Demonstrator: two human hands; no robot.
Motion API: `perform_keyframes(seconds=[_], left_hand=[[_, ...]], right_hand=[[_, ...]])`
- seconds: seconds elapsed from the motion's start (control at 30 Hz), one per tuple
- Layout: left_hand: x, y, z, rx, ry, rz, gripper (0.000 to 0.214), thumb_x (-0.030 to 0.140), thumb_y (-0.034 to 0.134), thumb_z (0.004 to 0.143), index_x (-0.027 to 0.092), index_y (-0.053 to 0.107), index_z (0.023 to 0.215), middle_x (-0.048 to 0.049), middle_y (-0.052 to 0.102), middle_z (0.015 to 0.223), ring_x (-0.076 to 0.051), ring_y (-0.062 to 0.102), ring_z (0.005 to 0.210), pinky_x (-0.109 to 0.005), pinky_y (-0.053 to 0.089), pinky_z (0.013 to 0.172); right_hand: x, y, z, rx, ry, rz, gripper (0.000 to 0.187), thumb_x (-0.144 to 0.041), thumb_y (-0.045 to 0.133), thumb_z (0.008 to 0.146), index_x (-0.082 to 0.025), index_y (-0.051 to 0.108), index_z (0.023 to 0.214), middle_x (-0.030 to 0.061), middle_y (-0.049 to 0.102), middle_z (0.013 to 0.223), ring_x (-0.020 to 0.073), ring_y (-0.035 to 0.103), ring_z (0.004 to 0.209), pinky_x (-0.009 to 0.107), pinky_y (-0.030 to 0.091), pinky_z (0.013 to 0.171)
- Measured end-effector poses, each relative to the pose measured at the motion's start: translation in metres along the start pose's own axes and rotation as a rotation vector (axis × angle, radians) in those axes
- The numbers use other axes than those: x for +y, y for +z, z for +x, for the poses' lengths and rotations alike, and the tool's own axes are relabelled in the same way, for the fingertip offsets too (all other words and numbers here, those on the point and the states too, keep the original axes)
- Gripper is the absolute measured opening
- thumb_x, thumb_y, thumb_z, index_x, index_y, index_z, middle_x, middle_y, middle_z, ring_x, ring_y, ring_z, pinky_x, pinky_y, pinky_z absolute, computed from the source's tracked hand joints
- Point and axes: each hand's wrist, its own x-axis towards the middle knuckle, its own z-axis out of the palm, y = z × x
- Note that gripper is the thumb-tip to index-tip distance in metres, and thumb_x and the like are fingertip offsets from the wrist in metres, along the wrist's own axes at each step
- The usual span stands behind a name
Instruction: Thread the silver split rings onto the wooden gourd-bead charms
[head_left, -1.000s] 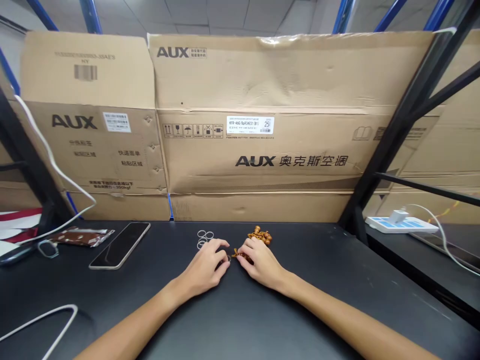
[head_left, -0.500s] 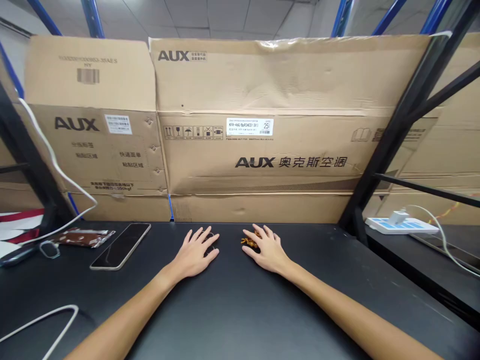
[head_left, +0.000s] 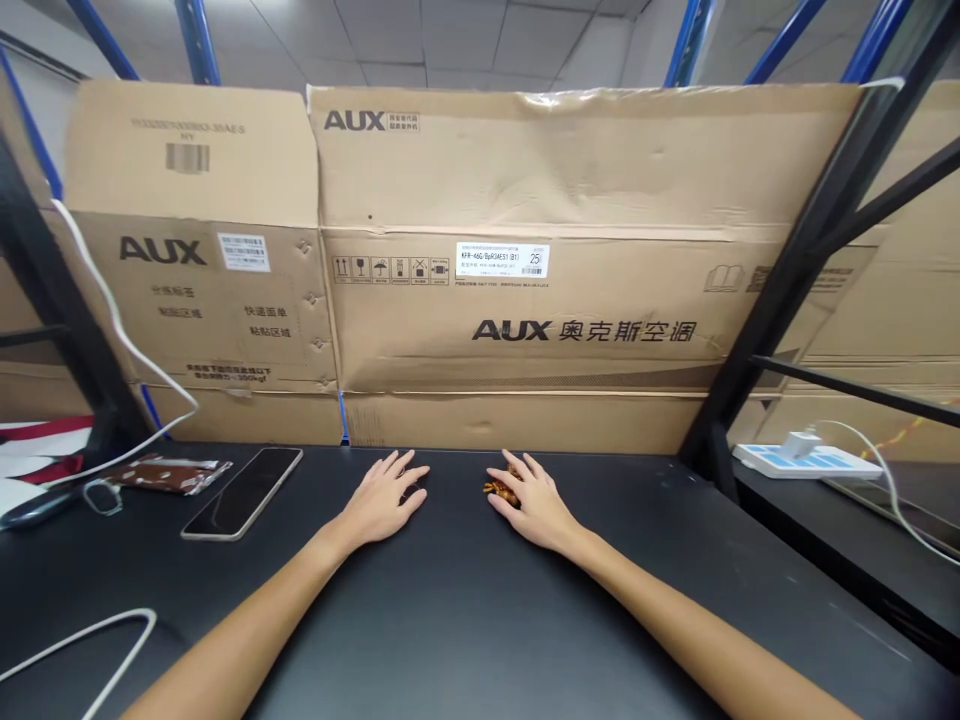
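The left hand [head_left: 379, 502] lies palm down near the back edge of the desk [head_left: 442, 620], its grip apart with fingers spread; what is beneath is hidden. The right hand [head_left: 536, 506], grip also apart, partly covers amber-brown beads [head_left: 501, 490] near the middle of that edge; they show between thumb and fingers. A smartphone [head_left: 244, 495] and brown packet [head_left: 169, 473] lie toward the back left corner.

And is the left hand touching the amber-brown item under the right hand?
Apart: the head view shows black table between the left hand and the amber-brown item.
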Motion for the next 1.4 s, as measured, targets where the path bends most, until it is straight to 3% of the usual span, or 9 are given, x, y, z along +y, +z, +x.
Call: perform_keyframes(seconds=[0.17, 0.37, 0.43, 0.57, 0.7, 0.83, 1.03, 1.4], left_hand=[[-0.007, -0.001, 0.005, -0.069, 0.000, -0.037, 0.041, 0.047, 0.035, 0.094, 0.034, 0.052, 0.129, -0.0028, 0.044, 0.142, -0.027, 0.033, 0.135, -0.048, 0.027, 0.108], [-0.012, 0.003, 0.003, -0.017, -0.042, -0.071, 0.040, 0.040, 0.034, 0.095, 0.028, 0.054, 0.128, -0.0025, 0.047, 0.139, -0.024, 0.039, 0.132, -0.043, 0.031, 0.109], [-0.013, 0.004, 0.002, 0.002, -0.042, -0.056, 0.040, 0.037, 0.035, 0.095, 0.027, 0.055, 0.127, -0.0027, 0.048, 0.139, -0.023, 0.041, 0.130, -0.042, 0.032, 0.108], [-0.013, 0.003, 0.001, 0.028, -0.053, 0.009, 0.039, 0.034, 0.036, 0.094, 0.023, 0.057, 0.125, -0.0056, 0.052, 0.136, -0.024, 0.045, 0.127, -0.041, 0.034, 0.107], [-0.003, -0.001, -0.002, 0.086, -0.017, 0.071, 0.039, 0.032, 0.039, 0.093, 0.016, 0.057, 0.124, -0.0113, 0.055, 0.132, -0.027, 0.047, 0.125, -0.044, 0.036, 0.106], [0.016, -0.001, -0.008, 0.140, 0.099, 0.074, 0.035, 0.030, 0.043, 0.092, 0.017, 0.059, 0.120, -0.0102, 0.058, 0.127, -0.026, 0.049, 0.122, -0.044, 0.037, 0.105], [0.040, 0.002, -0.015, 0.130, 0.220, 0.020, 0.028, 0.026, 0.045, 0.093, 0.019, 0.062, 0.114, -0.0078, 0.062, 0.122, -0.024, 0.053, 0.118, -0.042, 0.040, 0.104], [0.043, -0.001, -0.016, 0.132, 0.235, -0.019, 0.027, 0.026, 0.045, 0.093, 0.019, 0.063, 0.111, -0.0077, 0.063, 0.118, -0.022, 0.058, 0.111, -0.039, 0.046, 0.099]], right_hand=[[0.005, -0.002, 0.003, -0.025, 0.008, 0.008, 0.045, -0.052, 0.045, 0.089, -0.032, 0.053, 0.128, 0.0065, 0.032, 0.148, 0.0351, 0.022, 0.137, 0.054, 0.026, 0.106], [0.012, 0.005, 0.005, 0.005, -0.047, 0.004, 0.040, -0.042, 0.042, 0.092, -0.024, 0.058, 0.123, 0.0103, 0.044, 0.140, 0.0292, 0.037, 0.131, 0.048, 0.032, 0.105], [0.011, 0.004, 0.004, 0.019, -0.038, -0.014, 0.039, -0.042, 0.043, 0.091, -0.024, 0.059, 0.122, 0.0100, 0.045, 0.139, 0.0303, 0.036, 0.131, 0.049, 0.031, 0.105], [-0.001, -0.004, -0.001, 0.179, -0.077, -0.056, 0.040, -0.044, 0.052, 0.086, -0.024, 0.059, 0.120, 0.0092, 0.044, 0.139, 0.0347, 0.028, 0.132, 0.054, 0.030, 0.102], [-0.023, -0.009, -0.009, 0.273, -0.279, 0.070, 0.020, -0.026, 0.050, 0.089, -0.022, 0.063, 0.104, 0.0092, 0.063, 0.107, 0.0268, 0.049, 0.103, 0.045, 0.040, 0.090], [-0.038, -0.007, -0.015, 0.220, -0.432, 0.161, 0.021, -0.013, 0.043, 0.089, -0.021, 0.063, 0.090, 0.0059, 0.065, 0.083, 0.0222, 0.048, 0.085, 0.039, 0.043, 0.082], [-0.039, -0.001, -0.015, 0.224, -0.409, 0.208, 0.018, -0.010, 0.047, 0.084, -0.020, 0.062, 0.085, 0.0049, 0.063, 0.076, 0.0203, 0.048, 0.079, 0.033, 0.044, 0.074], [-0.035, 0.004, -0.014, 0.250, -0.460, 0.159, 0.018, -0.006, 0.050, 0.080, -0.019, 0.062, 0.077, 0.0043, 0.063, 0.072, 0.0194, 0.049, 0.075, 0.032, 0.043, 0.071]])
